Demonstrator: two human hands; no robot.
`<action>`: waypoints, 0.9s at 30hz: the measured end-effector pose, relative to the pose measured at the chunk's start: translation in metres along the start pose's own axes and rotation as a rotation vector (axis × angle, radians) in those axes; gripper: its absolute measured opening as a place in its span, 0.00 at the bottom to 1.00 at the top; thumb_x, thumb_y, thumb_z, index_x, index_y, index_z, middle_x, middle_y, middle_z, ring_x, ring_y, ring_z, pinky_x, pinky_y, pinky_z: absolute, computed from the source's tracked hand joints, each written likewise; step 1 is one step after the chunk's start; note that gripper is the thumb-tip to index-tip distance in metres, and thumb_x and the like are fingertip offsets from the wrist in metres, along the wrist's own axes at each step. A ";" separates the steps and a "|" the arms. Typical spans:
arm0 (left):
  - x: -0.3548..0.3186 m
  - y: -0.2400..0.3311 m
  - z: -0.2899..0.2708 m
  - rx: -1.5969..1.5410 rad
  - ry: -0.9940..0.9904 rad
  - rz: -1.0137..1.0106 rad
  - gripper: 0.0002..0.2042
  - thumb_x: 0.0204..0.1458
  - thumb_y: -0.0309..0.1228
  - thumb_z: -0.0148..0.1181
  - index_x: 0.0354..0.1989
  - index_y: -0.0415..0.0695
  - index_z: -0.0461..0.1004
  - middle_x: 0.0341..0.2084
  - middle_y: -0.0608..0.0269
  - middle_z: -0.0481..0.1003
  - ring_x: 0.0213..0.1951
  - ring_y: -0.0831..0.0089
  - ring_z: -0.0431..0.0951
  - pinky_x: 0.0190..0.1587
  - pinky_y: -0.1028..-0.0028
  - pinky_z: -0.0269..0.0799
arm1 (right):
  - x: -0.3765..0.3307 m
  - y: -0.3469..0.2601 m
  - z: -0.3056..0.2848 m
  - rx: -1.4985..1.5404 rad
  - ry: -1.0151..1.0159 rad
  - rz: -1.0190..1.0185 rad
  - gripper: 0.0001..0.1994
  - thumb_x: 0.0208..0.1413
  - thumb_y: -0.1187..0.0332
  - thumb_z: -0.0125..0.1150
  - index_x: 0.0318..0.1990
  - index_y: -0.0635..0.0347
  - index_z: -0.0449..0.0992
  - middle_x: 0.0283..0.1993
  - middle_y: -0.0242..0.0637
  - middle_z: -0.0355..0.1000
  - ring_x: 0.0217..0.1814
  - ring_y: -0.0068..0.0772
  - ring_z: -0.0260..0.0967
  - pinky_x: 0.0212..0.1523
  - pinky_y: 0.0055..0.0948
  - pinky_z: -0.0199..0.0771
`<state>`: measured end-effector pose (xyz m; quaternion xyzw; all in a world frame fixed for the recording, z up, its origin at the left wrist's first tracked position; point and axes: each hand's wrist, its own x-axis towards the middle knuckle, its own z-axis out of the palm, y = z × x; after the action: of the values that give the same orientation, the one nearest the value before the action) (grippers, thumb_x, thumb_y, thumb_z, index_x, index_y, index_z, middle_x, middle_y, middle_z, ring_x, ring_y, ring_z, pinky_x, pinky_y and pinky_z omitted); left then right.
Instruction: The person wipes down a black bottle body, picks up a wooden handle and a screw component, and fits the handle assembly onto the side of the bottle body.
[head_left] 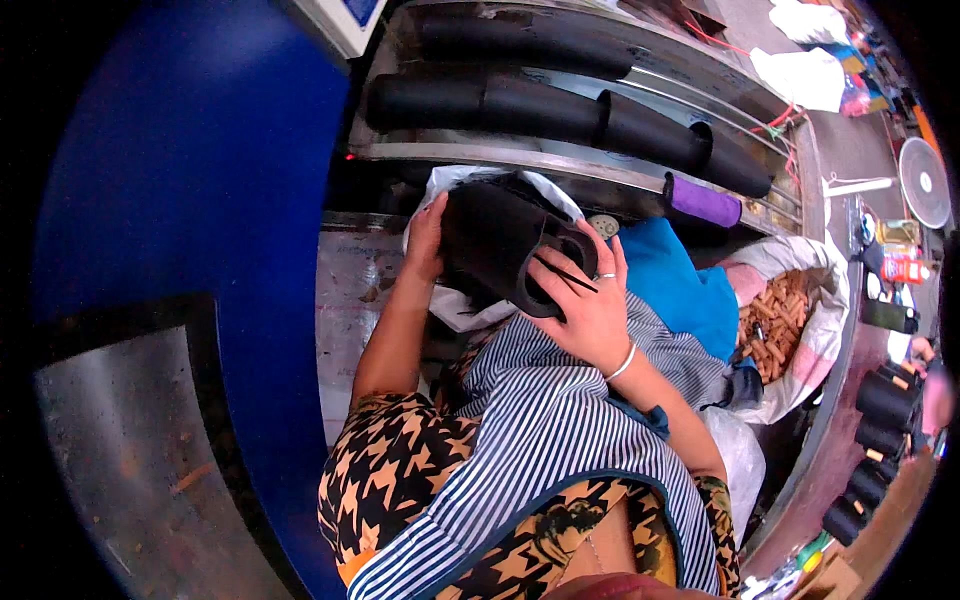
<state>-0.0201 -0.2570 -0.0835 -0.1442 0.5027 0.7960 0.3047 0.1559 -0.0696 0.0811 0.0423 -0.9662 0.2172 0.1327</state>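
Observation:
A thick-walled, hollow black tube (492,235), apparently soft, is held tilted in front of my chest between both hands. My left hand (426,240) is closed against its left side, the fingertips partly hidden behind it. At the near, open end, my right hand (590,315) grips the rim, some fingers lying across the opening. A thin dark stick or strip (568,270) crosses those fingers; I cannot tell what it is. Behind the tube, a white sack (455,310) with dark contents is mostly covered.
Ahead, black tubes (540,108) lie in rows along metal rods (720,95). A purple roll (703,200) rests on the rail. To the right are a blue cloth (680,285) and a sack (830,300) of small brown cylinders (775,330). A blue panel (200,200) stands left.

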 end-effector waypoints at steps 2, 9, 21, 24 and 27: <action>0.002 -0.010 0.015 -0.017 -0.083 -0.063 0.20 0.61 0.45 0.53 0.48 0.39 0.75 0.45 0.60 0.78 0.44 0.69 0.79 0.49 0.70 0.73 | -0.007 0.005 -0.004 -0.010 -0.020 0.018 0.24 0.36 0.56 0.71 0.45 0.43 0.78 0.49 0.26 0.72 0.67 0.56 0.54 0.67 0.66 0.40; 0.021 -0.042 0.005 -0.211 -0.156 -0.250 0.20 0.61 0.45 0.53 0.48 0.39 0.75 0.43 0.60 0.79 0.44 0.67 0.79 0.50 0.68 0.74 | 0.005 -0.002 -0.016 0.015 -0.098 -0.063 0.26 0.40 0.45 0.67 0.46 0.45 0.77 0.51 0.31 0.71 0.68 0.55 0.53 0.67 0.66 0.40; 0.017 -0.029 -0.009 -0.647 -0.401 -0.205 0.18 0.65 0.40 0.46 0.55 0.41 0.71 0.52 0.59 0.75 0.54 0.65 0.73 0.60 0.64 0.66 | -0.053 0.105 -0.002 -0.196 -0.186 0.204 0.13 0.51 0.57 0.62 0.38 0.56 0.77 0.40 0.35 0.74 0.49 0.41 0.68 0.57 0.44 0.62; 0.012 0.005 0.041 -0.666 -0.448 -0.119 0.19 0.66 0.38 0.43 0.58 0.40 0.69 0.57 0.58 0.71 0.59 0.64 0.70 0.64 0.62 0.61 | -0.058 0.106 0.002 -0.172 -0.031 0.132 0.10 0.51 0.59 0.62 0.32 0.56 0.77 0.33 0.35 0.73 0.41 0.38 0.69 0.49 0.41 0.65; 0.000 0.062 0.141 -0.567 -0.540 0.014 0.20 0.67 0.36 0.38 0.63 0.41 0.63 0.63 0.55 0.63 0.67 0.59 0.58 0.70 0.59 0.49 | -0.061 0.108 -0.005 -0.130 0.023 0.198 0.09 0.50 0.60 0.62 0.29 0.55 0.76 0.32 0.33 0.73 0.39 0.37 0.69 0.45 0.38 0.66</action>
<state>-0.0483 -0.1506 0.0240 -0.0046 0.1656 0.9147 0.3685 0.2003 0.0316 0.0249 -0.0643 -0.9761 0.1663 0.1240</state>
